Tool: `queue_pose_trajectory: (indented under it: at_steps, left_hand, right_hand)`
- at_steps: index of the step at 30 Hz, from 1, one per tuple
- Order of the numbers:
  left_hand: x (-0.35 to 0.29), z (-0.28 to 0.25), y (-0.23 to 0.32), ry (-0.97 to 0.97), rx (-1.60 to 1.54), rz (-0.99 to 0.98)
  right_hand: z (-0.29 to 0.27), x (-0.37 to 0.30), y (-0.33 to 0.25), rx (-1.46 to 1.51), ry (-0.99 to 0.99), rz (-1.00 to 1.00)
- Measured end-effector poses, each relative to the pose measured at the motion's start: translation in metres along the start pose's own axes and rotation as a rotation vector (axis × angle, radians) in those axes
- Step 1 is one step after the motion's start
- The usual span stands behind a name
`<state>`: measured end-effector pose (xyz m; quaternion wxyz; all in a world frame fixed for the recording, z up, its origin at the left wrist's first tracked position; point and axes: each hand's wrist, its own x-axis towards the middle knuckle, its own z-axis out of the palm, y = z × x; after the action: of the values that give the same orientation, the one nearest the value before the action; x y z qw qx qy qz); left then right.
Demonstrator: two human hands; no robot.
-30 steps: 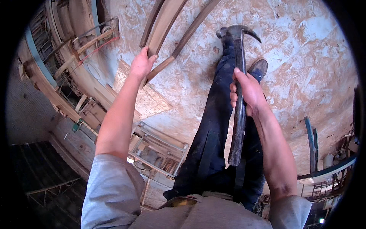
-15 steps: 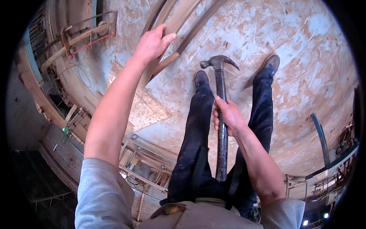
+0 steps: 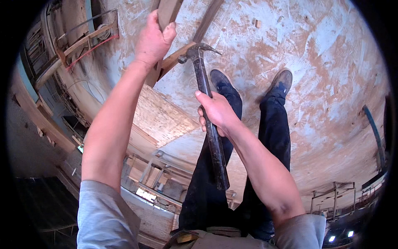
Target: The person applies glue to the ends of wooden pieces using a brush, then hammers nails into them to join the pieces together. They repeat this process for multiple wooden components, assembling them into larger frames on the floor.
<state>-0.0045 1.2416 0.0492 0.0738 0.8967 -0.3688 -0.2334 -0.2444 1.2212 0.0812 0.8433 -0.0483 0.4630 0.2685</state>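
My right hand (image 3: pixel 218 112) is wrapped round the dark handle of a claw hammer (image 3: pixel 217 155). The hammer is tilted, its head away from me and to the left, with the claw toward the right. In the picture the head overlaps the end of a wooden piece; whether they touch I cannot tell. At the upper left my left hand (image 3: pixel 154 38) is closed round a wooden board (image 3: pixel 169 14), thumb raised, fingers partly hidden. Beside that board, a longer wooden bar (image 3: pixel 207 20) runs off toward the top edge.
A flat plywood sheet (image 3: pixel 163 114) lies on the stained floor (image 3: pixel 331 99) left of my legs. To the far left stands a frame saw (image 3: pixel 89 39) with a red cord among timber. A wooden rack (image 3: pixel 159 174) with offcuts is at lower left. My shoes (image 3: pixel 284 79) stand apart.
The hammer in my right hand has swung left and farther away, its head coming to the wooden pieces. My left hand has shifted left and farther off with the board. My feet appear shifted too.
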Motion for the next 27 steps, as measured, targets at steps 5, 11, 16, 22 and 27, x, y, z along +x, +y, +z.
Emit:
queue_pose_trajectory:
  at_steps: [5, 11, 16, 22, 27]
  left_hand:
    - [0.003, 0.003, 0.004, 0.018, -0.027, 0.075]
    - [0.005, 0.002, -0.001, 0.063, 0.004, 0.116]
    - [0.003, -0.001, 0.004, 0.061, 0.0, 0.138]
    - [0.001, -0.004, 0.008, 0.068, -0.027, 0.086]
    - [0.001, -0.004, 0.012, 0.068, -0.041, 0.108]
  right_hand:
    - [-0.002, 0.027, 0.006, 0.004, -0.008, -0.067]
    - [0.011, 0.038, 0.01, -0.096, -0.023, -0.102]
    - [0.013, 0.047, 0.018, -0.148, -0.02, -0.176]
    - [0.014, 0.049, 0.017, -0.191, -0.019, -0.214]
    - [0.013, 0.046, 0.02, -0.217, -0.016, -0.201]
